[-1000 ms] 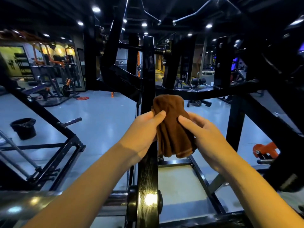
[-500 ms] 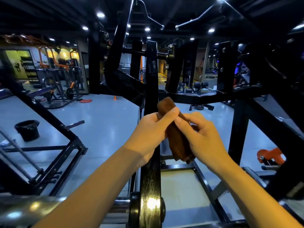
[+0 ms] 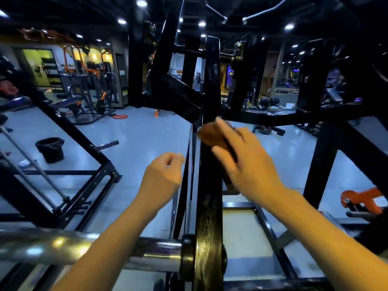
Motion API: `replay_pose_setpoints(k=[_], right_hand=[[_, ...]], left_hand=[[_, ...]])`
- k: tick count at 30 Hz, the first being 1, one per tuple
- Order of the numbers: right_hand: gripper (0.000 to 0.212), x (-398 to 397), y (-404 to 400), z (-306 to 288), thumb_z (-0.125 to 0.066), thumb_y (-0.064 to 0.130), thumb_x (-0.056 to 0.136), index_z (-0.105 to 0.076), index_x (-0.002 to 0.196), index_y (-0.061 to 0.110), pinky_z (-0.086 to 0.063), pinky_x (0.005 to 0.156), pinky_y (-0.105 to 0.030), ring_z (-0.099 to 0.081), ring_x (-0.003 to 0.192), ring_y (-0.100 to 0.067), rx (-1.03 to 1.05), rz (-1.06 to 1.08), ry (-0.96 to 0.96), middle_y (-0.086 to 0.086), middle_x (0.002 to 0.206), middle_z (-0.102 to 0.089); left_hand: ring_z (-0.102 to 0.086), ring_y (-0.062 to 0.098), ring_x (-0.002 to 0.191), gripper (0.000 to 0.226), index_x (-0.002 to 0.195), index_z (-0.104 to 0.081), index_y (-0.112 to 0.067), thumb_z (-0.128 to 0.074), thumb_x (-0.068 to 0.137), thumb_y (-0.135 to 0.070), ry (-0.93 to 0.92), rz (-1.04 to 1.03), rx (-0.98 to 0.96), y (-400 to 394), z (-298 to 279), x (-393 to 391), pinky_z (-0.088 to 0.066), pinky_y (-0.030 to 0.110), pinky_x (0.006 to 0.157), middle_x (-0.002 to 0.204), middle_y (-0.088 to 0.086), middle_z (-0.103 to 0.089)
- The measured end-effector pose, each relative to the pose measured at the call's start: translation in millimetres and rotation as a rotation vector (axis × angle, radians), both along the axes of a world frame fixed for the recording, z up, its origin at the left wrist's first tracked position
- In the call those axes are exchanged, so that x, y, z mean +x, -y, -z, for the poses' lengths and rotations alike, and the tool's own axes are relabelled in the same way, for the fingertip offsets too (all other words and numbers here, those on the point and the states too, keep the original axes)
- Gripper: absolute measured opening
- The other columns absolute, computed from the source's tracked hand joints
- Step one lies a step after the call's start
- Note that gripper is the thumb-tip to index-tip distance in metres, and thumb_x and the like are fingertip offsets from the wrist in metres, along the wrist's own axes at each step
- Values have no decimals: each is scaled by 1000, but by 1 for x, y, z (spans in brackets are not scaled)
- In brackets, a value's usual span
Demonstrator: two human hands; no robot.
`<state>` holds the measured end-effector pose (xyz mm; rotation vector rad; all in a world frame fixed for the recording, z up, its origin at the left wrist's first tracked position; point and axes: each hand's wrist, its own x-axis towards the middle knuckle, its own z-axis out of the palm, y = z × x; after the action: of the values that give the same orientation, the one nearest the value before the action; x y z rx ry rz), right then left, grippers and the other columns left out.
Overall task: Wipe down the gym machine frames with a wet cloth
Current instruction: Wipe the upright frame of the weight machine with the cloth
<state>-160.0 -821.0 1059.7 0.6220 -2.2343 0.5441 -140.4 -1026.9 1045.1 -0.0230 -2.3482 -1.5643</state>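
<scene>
Landmark = the black upright post (image 3: 210,217) of the gym machine frame, running up the middle of the view.

Nearest: a chrome bar (image 3: 88,246) comes in from the left & meets the post low down at a black collar. Both forearms reach up past it, one on each side of the post.

Left hand (image 3: 162,175) sits just left of the post, approx mid-height, not touching it as far as can be seen. Fingers loosely curled, thumb near index tip, nothing held.

Right hand (image 3: 247,162) is just right of the post & higher, blurred. It holds the brown cloth (image 3: 212,136) against the post's right face; fingers spread over the cloth, thumb below. Cloth is folded/bunched into a longish wad; long axis runs roughly along the post, tilted a bit, upper end pointing up-left toward the post, lower end hidden behind the palm. Blur hides the exact grip.

Farther: behind the cloth, a horizontal black beam (image 3: 294,117) crosses right of the post. Left of the post, on the grey floor (image 3: 136,139), a black bucket (image 3: 50,149). Well beyond, left of post, an orange weight plate (image 3: 120,116) lies flat on the floor, w/ orange-trimmed machines (image 3: 88,89) at the back wall.
</scene>
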Motion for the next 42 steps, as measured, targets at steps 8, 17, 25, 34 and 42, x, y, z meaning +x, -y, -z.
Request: replay_pose_setpoints(k=[8, 17, 25, 34, 42], right_hand=[[50, -42, 26, 9, -41, 45, 107, -51, 152, 26, -51, 79, -41, -46, 104, -30, 102, 29, -178, -5, 141, -46], [56, -40, 19, 17, -32, 52, 107, -43, 157, 29, -34, 97, -25, -45, 119, -25, -27, -91, -6, 8, 147, -38], [51, -77, 15, -6, -42, 45, 107, -47, 154, 29, -53, 97, -41, -49, 124, -23, -39, -137, -36, 4, 143, -39], [46, -130, 20, -42, -51, 34, 108, -48, 154, 30, -40, 109, -30, -49, 123, -22, -228, -108, 39, 1, 132, -41], [45, -135, 16, -52, -50, 35, 107, -50, 152, 30, -32, 102, -5, -47, 117, -10, -224, -132, 103, 4, 126, -39]], left_hand=[[-72, 22, 95, 54, 115, -69, -9, -28, 111, -44, 222, 88, 671, -21, 7, 4, -58, 34, 88, 110, 11, -75], [-73, 21, 97, 50, 102, -74, -15, -34, 110, -44, 150, -43, 598, -31, 10, -12, -57, 45, 96, 97, 4, -77], [-73, 28, 85, 49, 99, -72, -18, -32, 110, -44, 89, -57, 497, -31, -7, -50, -60, 43, 80, 83, 6, -77], [-57, 15, 105, 23, 124, -58, -24, -46, 105, -21, -285, -151, -118, -3, -42, -95, -41, 24, 80, 114, -9, -60], [-46, 24, 132, 38, 127, -68, -13, -42, 102, -24, -699, -245, -535, 26, -88, -155, -36, 47, 115, 134, 2, -60]])
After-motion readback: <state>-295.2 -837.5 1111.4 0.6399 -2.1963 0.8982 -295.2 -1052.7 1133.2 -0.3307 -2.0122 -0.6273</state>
